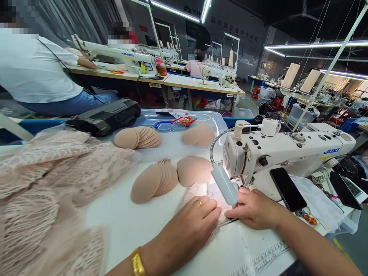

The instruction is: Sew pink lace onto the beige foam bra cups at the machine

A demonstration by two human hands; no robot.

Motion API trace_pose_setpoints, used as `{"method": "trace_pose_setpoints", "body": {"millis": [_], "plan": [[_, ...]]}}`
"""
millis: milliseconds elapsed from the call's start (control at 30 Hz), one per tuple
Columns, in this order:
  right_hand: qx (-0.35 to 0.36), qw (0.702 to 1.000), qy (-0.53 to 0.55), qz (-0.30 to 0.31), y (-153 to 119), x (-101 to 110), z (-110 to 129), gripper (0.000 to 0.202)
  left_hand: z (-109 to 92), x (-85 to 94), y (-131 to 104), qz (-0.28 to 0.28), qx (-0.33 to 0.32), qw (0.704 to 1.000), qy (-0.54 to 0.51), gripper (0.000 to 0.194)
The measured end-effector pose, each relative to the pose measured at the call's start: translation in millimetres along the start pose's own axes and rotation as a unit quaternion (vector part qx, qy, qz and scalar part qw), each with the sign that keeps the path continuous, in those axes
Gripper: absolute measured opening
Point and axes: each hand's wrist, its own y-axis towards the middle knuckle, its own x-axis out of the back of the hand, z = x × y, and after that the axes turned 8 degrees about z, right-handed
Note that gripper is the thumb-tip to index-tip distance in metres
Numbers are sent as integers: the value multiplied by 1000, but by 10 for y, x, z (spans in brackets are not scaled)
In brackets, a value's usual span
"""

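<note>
Under the white sewing machine (290,149) lies a sheer pale pink fabric (188,196), lit by a small lamp (225,186) on a bendable neck. My left hand (191,220) presses on this fabric just left of the needle area, its fingers curled together on the cloth. Close to the presser foot, my right hand (257,207) has its fingertips at the fabric's near right edge; the lamp head partly hides them. Beside the fabric rest a fanned stack of beige oval pads (155,180) and another beige pad pile (194,170). The needle itself is hidden.
Beige lace garments (54,191) cover the table's left. Farther back are more pads (138,137), a blue plastic tray (217,119) and a black bag (106,115). A phone (288,189) lies by the machine. A co-worker (37,69) sits at another machine, back left.
</note>
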Motion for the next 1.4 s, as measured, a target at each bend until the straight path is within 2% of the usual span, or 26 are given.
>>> {"method": "trace_pose_setpoints", "body": {"millis": [200, 500, 700, 800, 1000, 1167, 1400], "plan": [[0, 1000, 4, -8, 2, 12, 3, 28, 32, -65, 37, -36, 4, 999, -2, 21], [-13, 1000, 15, -3, 0, 29, 20, 29, 69, -95, 4, 0, 7, 1000, -5, 25], [-18, 998, 22, -52, 0, -6, -10, 27, 23, -39, 76, -63, -12, 998, -11, 23], [-26, 999, 9, -48, 5, -46, -22, 26, 14, -10, 117, -79, -34, 996, -5, 22], [-68, 996, -12, -50, 11, -134, -43, 19, 125, -142, 201, -105, -38, 994, -8, 24], [-114, 992, -26, -54, 37, -201, -82, 16, 232, -129, 301, -68, -14, 997, -24, 23], [-138, 988, -41, -59, 49, -212, -98, 15, 289, -90, 346, -70, -9, 996, -48, 25]]}}
